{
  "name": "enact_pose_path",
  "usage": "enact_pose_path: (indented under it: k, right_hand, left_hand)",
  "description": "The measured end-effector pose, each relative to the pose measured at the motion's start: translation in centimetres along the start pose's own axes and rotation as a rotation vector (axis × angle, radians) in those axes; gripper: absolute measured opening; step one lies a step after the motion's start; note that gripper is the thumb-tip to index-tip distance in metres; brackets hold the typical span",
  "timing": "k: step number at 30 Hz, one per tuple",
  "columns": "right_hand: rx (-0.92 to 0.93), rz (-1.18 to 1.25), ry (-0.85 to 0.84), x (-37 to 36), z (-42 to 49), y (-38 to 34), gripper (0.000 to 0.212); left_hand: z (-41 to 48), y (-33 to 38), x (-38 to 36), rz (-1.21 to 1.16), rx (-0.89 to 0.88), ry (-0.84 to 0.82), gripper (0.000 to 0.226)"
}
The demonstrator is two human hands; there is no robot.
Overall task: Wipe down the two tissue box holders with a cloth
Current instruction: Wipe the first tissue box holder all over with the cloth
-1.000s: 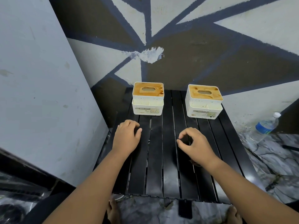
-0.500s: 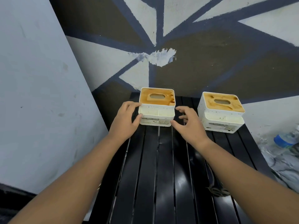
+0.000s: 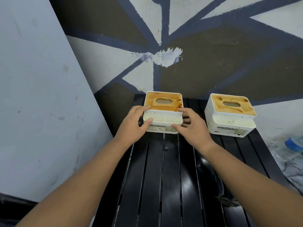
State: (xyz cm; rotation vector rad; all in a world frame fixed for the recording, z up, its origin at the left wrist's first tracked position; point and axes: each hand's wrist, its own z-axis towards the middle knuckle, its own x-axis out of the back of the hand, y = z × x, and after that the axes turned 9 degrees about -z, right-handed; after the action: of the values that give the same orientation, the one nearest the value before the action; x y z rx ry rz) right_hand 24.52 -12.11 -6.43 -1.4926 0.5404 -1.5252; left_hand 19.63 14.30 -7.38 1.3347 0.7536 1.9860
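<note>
Two white tissue box holders with stained wooden lids stand at the far end of a black slatted table point(image 3: 170, 169). My left hand point(image 3: 132, 125) grips the left side of the left holder point(image 3: 163, 115), thumb on its front face. My right hand point(image 3: 191, 126) grips that holder's right side, thumb on the front lower corner. The right holder point(image 3: 229, 115) stands apart, untouched. A dark crumpled thing, perhaps the cloth point(image 3: 226, 200), lies on the table under my right forearm, mostly hidden.
A grey wall panel point(image 3: 41, 95) closes in the table's left side, and a painted wall point(image 3: 213, 54) rises right behind the holders. A plastic bottle with a blue cap point(image 3: 293, 145) lies on the marbled floor at the right.
Both hands reached forward from the table's middle and closed around the left holder. The camera moved closer to the wall.
</note>
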Motion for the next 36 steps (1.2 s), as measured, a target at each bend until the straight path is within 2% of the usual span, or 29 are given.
enact_pose_path:
  k: [21, 30, 33, 36]
  right_hand:
    - [-0.043, 0.044, 0.007, 7.5, -19.6, 1.2, 0.062]
    - [-0.013, -0.017, -0.049, 8.5, -23.2, 1.4, 0.059]
    - [0.009, -0.099, -0.031, 9.4, -23.5, 1.7, 0.049]
    - [0.018, -0.073, 0.077, 10.2, -23.2, 2.0, 0.032]
  left_hand:
    - [-16.5, 10.9, -3.5, -0.112, 0.022, -0.092, 0.049]
    - [-20.4, 12.9, -3.0, -0.019, 0.066, -0.097, 0.049]
    - [-20.8, 13.6, -2.5, 0.035, 0.059, -0.102, 0.048]
    - [-20.6, 14.0, -2.2, 0.108, 0.034, -0.089, 0.045]
